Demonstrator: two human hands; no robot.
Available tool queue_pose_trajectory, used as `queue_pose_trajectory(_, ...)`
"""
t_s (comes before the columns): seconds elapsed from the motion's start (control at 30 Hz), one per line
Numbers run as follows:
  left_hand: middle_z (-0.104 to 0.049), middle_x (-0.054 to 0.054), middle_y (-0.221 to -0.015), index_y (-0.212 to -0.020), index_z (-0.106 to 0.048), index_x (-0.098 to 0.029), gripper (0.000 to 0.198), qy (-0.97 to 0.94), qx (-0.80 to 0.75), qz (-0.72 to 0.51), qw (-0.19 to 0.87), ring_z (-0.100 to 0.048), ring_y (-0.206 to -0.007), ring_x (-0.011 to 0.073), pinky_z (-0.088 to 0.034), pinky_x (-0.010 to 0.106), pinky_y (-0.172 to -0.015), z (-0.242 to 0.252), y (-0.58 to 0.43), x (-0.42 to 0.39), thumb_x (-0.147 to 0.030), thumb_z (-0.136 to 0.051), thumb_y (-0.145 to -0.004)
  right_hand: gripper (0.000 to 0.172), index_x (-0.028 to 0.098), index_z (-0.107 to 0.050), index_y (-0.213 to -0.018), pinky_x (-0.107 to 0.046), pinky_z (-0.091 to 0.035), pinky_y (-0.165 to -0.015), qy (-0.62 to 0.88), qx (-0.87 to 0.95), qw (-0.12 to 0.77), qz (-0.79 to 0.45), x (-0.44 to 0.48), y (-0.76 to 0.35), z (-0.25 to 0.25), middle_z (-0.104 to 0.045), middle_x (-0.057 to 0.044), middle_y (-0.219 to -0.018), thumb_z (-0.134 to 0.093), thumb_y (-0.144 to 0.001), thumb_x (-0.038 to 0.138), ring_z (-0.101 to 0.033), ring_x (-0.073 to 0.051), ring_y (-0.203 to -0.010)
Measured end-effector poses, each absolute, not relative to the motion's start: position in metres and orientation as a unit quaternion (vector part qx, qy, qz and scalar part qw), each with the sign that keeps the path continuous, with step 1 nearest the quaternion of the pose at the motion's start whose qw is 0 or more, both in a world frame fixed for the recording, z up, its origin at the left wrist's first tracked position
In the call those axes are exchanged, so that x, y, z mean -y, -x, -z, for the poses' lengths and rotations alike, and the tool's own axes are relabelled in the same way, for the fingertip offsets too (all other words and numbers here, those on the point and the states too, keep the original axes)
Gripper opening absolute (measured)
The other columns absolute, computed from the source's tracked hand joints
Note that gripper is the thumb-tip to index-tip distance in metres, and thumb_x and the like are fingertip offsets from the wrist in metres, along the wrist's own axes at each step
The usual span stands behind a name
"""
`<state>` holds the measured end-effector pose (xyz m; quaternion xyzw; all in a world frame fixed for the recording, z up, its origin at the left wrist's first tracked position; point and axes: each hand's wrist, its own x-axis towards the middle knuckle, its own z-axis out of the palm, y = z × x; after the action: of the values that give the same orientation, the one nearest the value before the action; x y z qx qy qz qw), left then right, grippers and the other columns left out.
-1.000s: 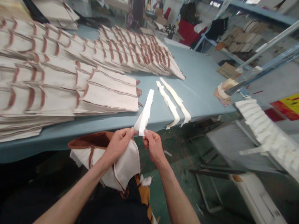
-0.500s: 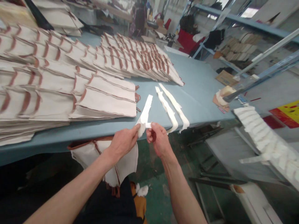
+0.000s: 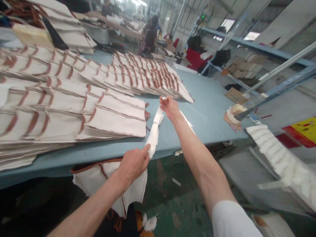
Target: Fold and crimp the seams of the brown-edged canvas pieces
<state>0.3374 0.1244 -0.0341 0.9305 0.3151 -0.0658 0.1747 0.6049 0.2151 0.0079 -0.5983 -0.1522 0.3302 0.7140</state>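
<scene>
A crinkled white fabric strip (image 3: pixel 155 130) lies over the near edge of the blue-covered table (image 3: pixel 209 98). The person's left hand (image 3: pixel 134 164) pinches its near end at that edge; the right hand (image 3: pixel 170 107), farther in over the tabletop, has its fingertips drawn together on a small white piece (image 3: pixel 164 98), perhaps a narrow tape. The step looks like sorting or separating strips; the next move seems to call for a light grip that keeps the strip steady. Another strip (image 3: pixel 187 119) shows partly behind the right forearm.

Brown-trimmed off-white bags (image 3: pixel 116 121) overlap across the table's left half, and one similar bag (image 3: pixel 90 179) hangs below its near edge. Beyond the table's right side stand blue metal shelving (image 3: pixel 259 46) and a red-and-yellow poster (image 3: pixel 303 130).
</scene>
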Motion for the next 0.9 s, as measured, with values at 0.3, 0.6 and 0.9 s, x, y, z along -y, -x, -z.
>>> queue_pose_trajectory(0.3,-0.083,0.017,-0.099,-0.155,-0.056,-0.022,0.048,-0.925,-0.316,0.066,0.201,-0.081,-0.096,0.0368,-0.060,0.046,-0.085,0.035,-0.340,-0.125,-0.029,-0.045,-0.109,0.029,0.021,-0.048,-0.070,-0.026,-0.052,-0.077,0.617,0.205,0.708,-0.277,-0.256,-0.642,-0.031,-0.073,0.005,-0.081,-0.060,-0.096,0.026,-0.069,-0.014,-0.086)
queue_pose_trajectory(0.6,-0.083,0.018,-0.099,-0.159,-0.054,-0.018,0.054,-0.898,-0.323,-0.022,0.298,-0.079,-0.095,0.0366,-0.056,0.047,-0.087,0.048,-0.332,-0.127,-0.028,-0.047,-0.107,0.010,0.020,-0.068,-0.081,-0.025,-0.060,-0.066,0.563,0.360,0.636,-0.385,-0.205,-0.567,-0.077,-0.081,-0.005,-0.097,-0.068,-0.087,0.028,-0.073,-0.016,-0.082)
queue_pose_trajectory(0.9,-0.069,0.004,-0.070,-0.086,-0.078,-0.015,0.050,-0.787,-0.264,-0.202,0.520,-0.063,-0.067,0.0195,-0.051,0.028,-0.065,0.029,-0.254,-0.126,-0.045,-0.043,-0.104,0.046,0.019,-0.065,-0.062,-0.025,-0.051,-0.063,0.427,0.459,0.494,-0.603,-0.069,-0.414,-0.055,-0.076,-0.005,-0.077,-0.082,-0.083,0.056,-0.062,-0.014,-0.065)
